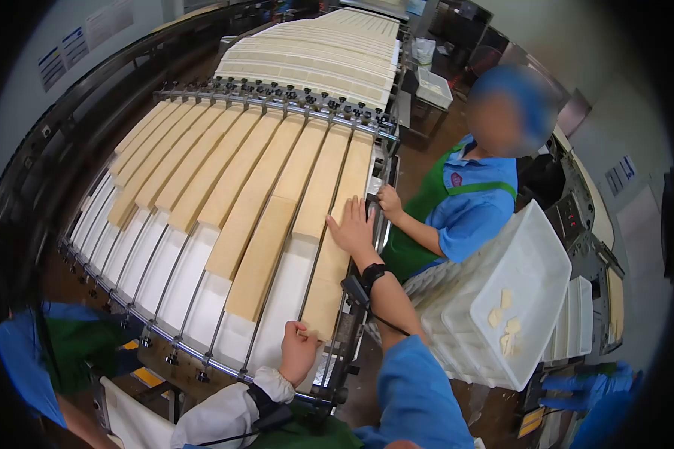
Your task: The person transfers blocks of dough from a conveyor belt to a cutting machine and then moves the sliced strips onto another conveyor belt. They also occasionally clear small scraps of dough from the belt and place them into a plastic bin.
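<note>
Long pale yellow slabs [254, 194], soft-looking like sheet cake or dough, lie side by side in lanes on a white belt [180, 258]. On the rightmost lane, my right hand [352, 230] rests flat with fingers spread over a slab [329, 280]. My left hand [298, 352] is at that lane's near end, its fingers curled in at the slab's lower corner. Thin metal rods [202, 280] divide the lanes. The near ends of the slabs are staggered, with white belt showing past them. A dark band and a small device are strapped to each of my wrists.
A co-worker [457, 194] in blue and green stands right of the belt, one hand near its edge. Stacked white crates [517, 299] hold some pale pieces. A metal bar with black knobs [277, 101] crosses the belt. Another person's sleeve [22, 359] shows lower left.
</note>
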Demonstrator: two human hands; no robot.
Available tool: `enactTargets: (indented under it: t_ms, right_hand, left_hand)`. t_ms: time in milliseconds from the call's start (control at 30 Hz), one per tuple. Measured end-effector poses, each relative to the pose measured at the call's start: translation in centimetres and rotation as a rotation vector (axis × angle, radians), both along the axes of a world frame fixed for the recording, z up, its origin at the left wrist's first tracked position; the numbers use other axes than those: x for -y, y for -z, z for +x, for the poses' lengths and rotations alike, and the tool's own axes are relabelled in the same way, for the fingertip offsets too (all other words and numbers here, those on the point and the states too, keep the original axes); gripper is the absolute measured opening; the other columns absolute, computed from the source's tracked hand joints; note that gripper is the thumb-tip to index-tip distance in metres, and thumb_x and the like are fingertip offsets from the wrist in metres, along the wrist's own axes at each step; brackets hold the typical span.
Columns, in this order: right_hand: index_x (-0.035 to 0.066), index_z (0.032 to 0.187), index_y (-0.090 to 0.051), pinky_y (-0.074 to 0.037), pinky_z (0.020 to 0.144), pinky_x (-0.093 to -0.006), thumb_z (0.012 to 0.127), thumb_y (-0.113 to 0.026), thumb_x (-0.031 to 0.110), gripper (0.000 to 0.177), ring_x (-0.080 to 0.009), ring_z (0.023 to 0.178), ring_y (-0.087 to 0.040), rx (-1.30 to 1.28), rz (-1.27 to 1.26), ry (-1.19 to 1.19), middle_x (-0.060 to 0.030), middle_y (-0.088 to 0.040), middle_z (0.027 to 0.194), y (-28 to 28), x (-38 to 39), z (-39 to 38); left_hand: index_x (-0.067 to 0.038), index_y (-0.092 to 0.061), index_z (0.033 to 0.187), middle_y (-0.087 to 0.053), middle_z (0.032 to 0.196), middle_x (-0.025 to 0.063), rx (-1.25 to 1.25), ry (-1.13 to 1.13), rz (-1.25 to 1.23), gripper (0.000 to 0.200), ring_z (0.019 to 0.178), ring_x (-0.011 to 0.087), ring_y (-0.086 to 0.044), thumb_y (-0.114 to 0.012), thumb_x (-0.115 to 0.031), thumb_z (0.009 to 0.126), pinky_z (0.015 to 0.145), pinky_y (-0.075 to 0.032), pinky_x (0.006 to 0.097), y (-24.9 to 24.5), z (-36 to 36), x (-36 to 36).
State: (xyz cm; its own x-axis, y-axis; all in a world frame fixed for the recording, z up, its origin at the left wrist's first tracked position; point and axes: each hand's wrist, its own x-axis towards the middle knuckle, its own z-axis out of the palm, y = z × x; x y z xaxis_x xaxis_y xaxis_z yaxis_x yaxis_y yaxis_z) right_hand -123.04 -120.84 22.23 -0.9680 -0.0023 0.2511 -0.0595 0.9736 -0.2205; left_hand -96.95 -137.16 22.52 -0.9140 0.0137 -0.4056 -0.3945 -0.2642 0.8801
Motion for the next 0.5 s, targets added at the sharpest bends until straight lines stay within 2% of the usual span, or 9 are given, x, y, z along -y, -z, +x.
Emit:
enactTargets:
  t_ms: [100,233,300,433,500]
  right_hand:
    - [-0.006,0.140,-0.031,-0.014,0.113,-0.0528,0.086,-0.054,0.050,0.082,-0.0366,0.140,-0.021,-0.151,0.006,-0.083,-0.0242,-0.030,0.147,-1.3,1.5,2.2]
    - [-0.008,0.140,-0.027,-0.016,0.113,-0.0516,0.078,-0.065,0.045,0.090,-0.0427,0.139,-0.020,0.319,-0.026,-0.427,-0.0292,-0.029,0.145,-3.6,1.9,9.9]
    - [-0.006,0.141,-0.026,-0.015,0.114,-0.0506,0.069,-0.072,0.041,0.097,-0.0444,0.138,-0.019,0.327,0.045,-0.574,-0.0297,-0.025,0.146,-4.7,1.1,13.9]
    - [-0.001,0.144,-0.024,-0.014,0.114,-0.0518,0.060,-0.077,0.037,0.106,-0.0440,0.139,-0.018,0.388,0.073,-0.594,-0.0284,-0.020,0.149,-6.1,1.6,19.0]
    - [0.001,0.145,-0.023,-0.014,0.114,-0.0524,0.057,-0.078,0.036,0.110,-0.0432,0.140,-0.017,0.351,0.048,-0.585,-0.0282,-0.019,0.149,-5.2,3.2,20.9]
  left_hand:
    - [-0.009,-0.035,0.099,-0.061,0.088,0.0137,0.009,-0.037,-0.016,0.025,0.076,0.0163,-0.062,-0.054,0.003,0.089,0.065,-0.052,0.0257,0.7,-0.2,-0.4]
    - [-0.009,-0.037,0.095,-0.059,0.080,0.0099,-0.010,-0.110,0.073,0.023,0.071,0.0153,-0.061,-0.055,0.004,0.088,0.062,-0.051,0.0251,0.9,0.0,-0.3]
    - [-0.009,-0.039,0.094,-0.058,0.076,0.0079,-0.018,-0.021,-0.016,0.024,0.069,0.0149,-0.061,-0.056,0.005,0.086,0.060,-0.051,0.0252,2.9,0.4,0.6]
    - [-0.008,-0.042,0.093,-0.058,0.075,0.0079,-0.067,0.111,-0.333,0.024,0.068,0.0146,-0.061,-0.057,0.006,0.082,0.056,-0.049,0.0250,3.1,1.4,2.4]
    - [-0.007,-0.043,0.095,-0.058,0.072,0.0075,0.045,0.118,-0.198,0.026,0.066,0.0143,-0.061,-0.059,0.005,0.078,0.054,-0.049,0.0258,1.5,2.4,4.0]
